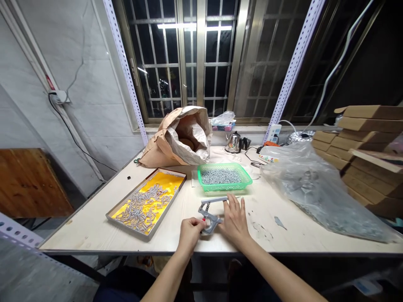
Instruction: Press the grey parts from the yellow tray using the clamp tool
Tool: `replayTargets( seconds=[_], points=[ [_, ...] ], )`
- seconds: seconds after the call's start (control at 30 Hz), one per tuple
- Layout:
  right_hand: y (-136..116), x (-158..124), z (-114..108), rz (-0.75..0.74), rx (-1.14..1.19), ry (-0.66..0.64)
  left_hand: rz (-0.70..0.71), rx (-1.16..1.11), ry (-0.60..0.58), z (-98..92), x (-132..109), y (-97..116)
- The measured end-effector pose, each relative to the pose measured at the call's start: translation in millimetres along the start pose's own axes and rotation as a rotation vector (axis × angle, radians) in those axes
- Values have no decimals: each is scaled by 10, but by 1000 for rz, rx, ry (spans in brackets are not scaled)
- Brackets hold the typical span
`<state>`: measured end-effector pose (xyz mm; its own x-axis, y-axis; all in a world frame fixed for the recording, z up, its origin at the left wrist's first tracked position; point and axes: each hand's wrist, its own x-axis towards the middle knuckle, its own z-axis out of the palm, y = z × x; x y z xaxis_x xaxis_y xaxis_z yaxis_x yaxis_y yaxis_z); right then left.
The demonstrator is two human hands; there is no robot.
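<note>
A small grey hand press (211, 220) with a spring and a long lever stands near the table's front edge. On its left side, my left hand (190, 235) pinches at the red-tipped part; whatever lies between the fingertips is too small to make out. My right hand (234, 218) is at the press's right side, its fingers over the lever's end and its thumb by the base. Behind the press sits a green basket (247, 181) full of small metal pieces. A shallow tray (163, 214) with a yellow lining at the left holds many metal parts.
A large open paper bag (157, 149) stands at the back left. Behind the basket is a metal kettle (233, 142). A clear plastic bag (315, 197) covers part of the right side, beside stacked cardboard boxes (371, 167). A purple metal post (292, 67) rises at the back.
</note>
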<state>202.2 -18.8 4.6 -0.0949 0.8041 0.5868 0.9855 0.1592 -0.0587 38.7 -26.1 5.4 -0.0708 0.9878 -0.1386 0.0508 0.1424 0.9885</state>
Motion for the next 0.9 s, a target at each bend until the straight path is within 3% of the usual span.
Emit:
replayTargets(
  seconds=[0.23, 0.47, 0.6, 0.73, 0.8, 0.9],
  points=[
    [15, -59, 69, 151, 66, 77, 66, -6, 27, 68, -10, 176],
    [-7, -54, 41, 149, 130, 107, -207, -279, -52, 13, -60, 208],
    [83, -74, 86, 137, 128, 51, -245, -265, -62, -163, -21, 309],
    [132, -82, 164, 153, 117, 39, 60, -74, 114, -212, 366, 607],
    [131, -90, 194, 129, 116, 46, 188, 45, 122, -57, 676, 777],
    [139, -114, 219, 99, 107, 54, 237, 175, 54, 269, 1105, 950]
  ],
)
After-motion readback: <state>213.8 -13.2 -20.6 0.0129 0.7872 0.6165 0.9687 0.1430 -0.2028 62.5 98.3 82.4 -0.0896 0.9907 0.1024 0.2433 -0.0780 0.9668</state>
